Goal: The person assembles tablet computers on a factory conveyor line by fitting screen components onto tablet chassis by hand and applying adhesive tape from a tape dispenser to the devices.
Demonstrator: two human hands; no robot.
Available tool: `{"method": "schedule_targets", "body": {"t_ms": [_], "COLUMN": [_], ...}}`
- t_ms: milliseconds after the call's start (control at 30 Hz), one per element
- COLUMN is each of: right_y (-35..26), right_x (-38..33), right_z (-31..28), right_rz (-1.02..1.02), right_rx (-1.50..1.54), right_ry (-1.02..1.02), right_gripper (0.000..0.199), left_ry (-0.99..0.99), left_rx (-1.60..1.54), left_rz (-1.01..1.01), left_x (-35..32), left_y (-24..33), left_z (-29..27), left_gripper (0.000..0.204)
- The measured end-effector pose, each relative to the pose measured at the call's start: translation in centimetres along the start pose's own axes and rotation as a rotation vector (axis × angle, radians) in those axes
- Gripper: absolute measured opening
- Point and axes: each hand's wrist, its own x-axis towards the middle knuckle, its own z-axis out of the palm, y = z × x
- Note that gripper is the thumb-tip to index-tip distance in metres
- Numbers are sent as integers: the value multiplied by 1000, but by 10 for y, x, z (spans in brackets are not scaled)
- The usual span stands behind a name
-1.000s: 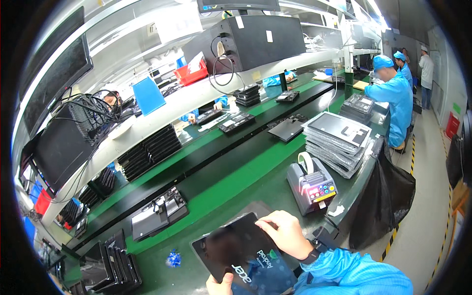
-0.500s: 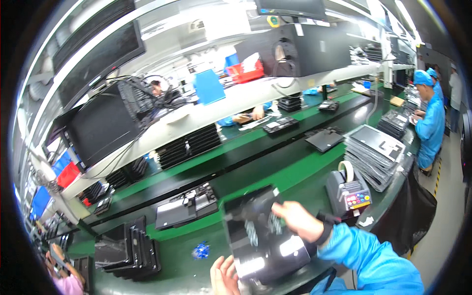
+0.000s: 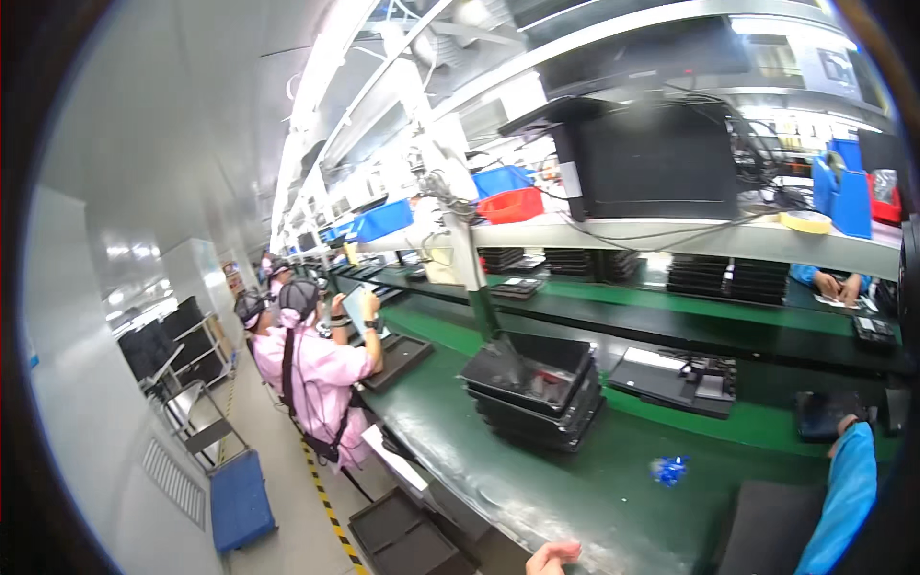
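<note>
At the lower edge my left hand (image 3: 554,557) shows only in part, holding nothing visible, its fingers loosely stretched beside the bench's front edge. My right arm, in a blue sleeve, reaches out at the far right. There my right hand (image 3: 847,427) is at the side of a dark glossy flat piece (image 3: 822,416); its fingers are blurred and partly hidden, so the grip is unclear. A black flat panel (image 3: 770,527) lies on the green bench nearer to me, left of that arm. Between the hands sits a small heap of blue bits (image 3: 669,470).
A stack of black trays (image 3: 537,393) stands mid-bench. Behind it lies an opened laptop-like black assembly (image 3: 673,380). A shelf (image 3: 652,235) with a monitor (image 3: 656,163) and bins runs above. Co-workers in pink (image 3: 321,364) work at left. Another person's hands (image 3: 837,287) show across the bench.
The view has swung left. My right hand has left the glossy black panel close to me and now reaches farther out. My left hand is apart from the panel, at the lower edge.
</note>
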Motion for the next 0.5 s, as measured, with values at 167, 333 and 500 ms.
{"method": "schedule_targets", "body": {"t_ms": [167, 333, 500], "right_y": [10, 103, 145], "right_x": [8, -3, 35], "right_z": [77, 256, 282], "right_rz": [-507, -394, -31], "right_rx": [-1763, -1532, -1192], "right_ry": [483, 335, 151], "right_gripper": [24, 52, 54], "left_ry": [200, -92, -119], "left_rx": [176, 806, 1017], "left_rz": [13, 479, 318], "left_x": [10, 68, 76], "left_y": [4, -67, -40], "left_z": [-3, 10, 43], "left_gripper": [24, 11, 19]}}
